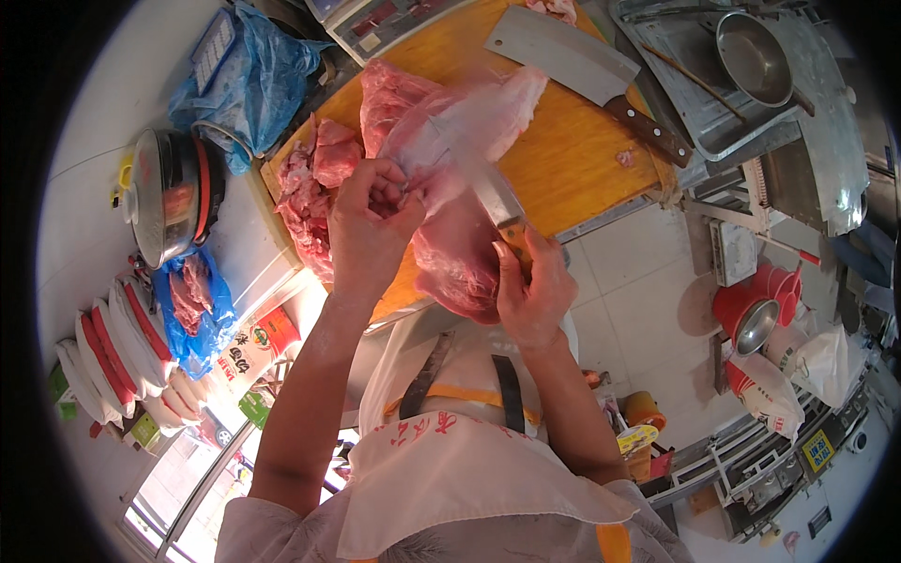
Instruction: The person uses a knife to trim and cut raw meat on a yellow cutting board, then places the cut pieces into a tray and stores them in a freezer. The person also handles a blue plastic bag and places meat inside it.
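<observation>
A large pale-pink slab of raw meat [483, 122] lies across the yellow wooden cutting board [577, 164], with darker red flesh at its lower end. My left hand [375, 211] has curled fingers gripping the meat near its middle. In my right hand [535, 286] is a wooden-handled knife [497, 199], its blade over the meat and partly blurred. Smaller red meat pieces [305, 211] are piled at the board's left. A broad cleaver [563, 56] with a dark wooden handle lies at the board's upper right.
A scale [375, 28] stands behind the board. At upper right are a metal tray [713, 131] and pan [746, 66]. Left are a lidded pot [164, 202], blue plastic bag [282, 84], bagged meat [192, 291] and stacked sacks [127, 342]. Red buckets [737, 305] stand on the floor at right.
</observation>
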A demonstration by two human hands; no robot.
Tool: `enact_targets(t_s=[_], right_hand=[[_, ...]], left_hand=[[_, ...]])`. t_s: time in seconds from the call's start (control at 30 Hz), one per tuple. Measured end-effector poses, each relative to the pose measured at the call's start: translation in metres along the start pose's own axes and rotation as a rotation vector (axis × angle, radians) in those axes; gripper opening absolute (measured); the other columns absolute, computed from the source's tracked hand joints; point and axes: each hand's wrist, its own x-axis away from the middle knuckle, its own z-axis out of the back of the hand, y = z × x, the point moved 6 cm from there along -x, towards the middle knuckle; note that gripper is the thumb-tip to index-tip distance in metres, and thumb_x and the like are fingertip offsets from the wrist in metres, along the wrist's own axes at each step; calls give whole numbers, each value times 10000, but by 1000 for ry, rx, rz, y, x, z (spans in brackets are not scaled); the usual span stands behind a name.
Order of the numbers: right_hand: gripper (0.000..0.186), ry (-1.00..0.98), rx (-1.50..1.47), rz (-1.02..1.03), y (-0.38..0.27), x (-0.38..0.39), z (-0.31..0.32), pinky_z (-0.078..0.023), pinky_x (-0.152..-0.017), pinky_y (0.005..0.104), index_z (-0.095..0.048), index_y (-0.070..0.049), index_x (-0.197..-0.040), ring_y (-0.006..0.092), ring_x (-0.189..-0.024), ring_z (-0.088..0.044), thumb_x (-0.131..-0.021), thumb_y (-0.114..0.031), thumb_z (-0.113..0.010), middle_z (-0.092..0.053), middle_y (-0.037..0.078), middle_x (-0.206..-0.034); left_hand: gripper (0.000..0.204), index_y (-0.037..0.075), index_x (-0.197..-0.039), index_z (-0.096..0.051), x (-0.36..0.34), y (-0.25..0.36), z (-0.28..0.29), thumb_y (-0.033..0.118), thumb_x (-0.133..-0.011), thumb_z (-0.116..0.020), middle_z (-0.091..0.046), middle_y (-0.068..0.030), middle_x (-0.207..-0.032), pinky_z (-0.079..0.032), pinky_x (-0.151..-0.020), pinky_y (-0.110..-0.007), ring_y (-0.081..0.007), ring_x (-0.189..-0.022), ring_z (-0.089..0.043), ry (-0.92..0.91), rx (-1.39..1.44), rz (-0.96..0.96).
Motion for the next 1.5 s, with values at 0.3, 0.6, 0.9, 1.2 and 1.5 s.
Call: enact_targets(t_s=[0.3,0.6,0.9,1.2,1.5], right_hand=[[418,7,25,-26,8,13,11,-556,-619,404,-611,-11,-1270,362,-777,-689,-890,-108,-756,-673,175,-971],[400,59,-6,-41,7,2,6,-559,-612,414,-617,-11,-1251,372,-772,-687,-889,-104,-758,-673,184,-941],[396,74,59,-68,4,-3,13,-563,-620,417,-618,0,-1232,375,-788,-687,-884,-115,-767,-679,181,-937],[396,99,78,-60,-5,-9,9,-567,-622,411,-616,0,-1224,369,-782,-684,-887,-134,-774,-685,177,-939],[379,141,37,-56,-12,-27,9,-564,-675,419,-621,7,-1230,379,-825,-684,-896,-112,-754,-690,183,-959]], left_hand=[[215,58,-998,-631,4,0,2,11,-830,-757,-558,3,-847,-486,-669,-243,-78,-747,-522,12,-24,32],[178,54,-987,-634,6,3,0,-11,-853,-732,-564,28,-819,-452,-661,-221,-54,-730,-511,23,-13,29],[166,45,-991,-641,6,2,-3,-32,-865,-718,-569,42,-815,-427,-652,-208,-42,-724,-504,19,42,43],[114,47,-980,-664,12,5,-4,5,-885,-710,-578,44,-819,-436,-669,-214,-44,-742,-516,-3,23,85],[89,47,-958,-685,13,10,-4,11,-880,-708,-598,43,-807,-434,-657,-217,-39,-724,-518,15,-32,75]])
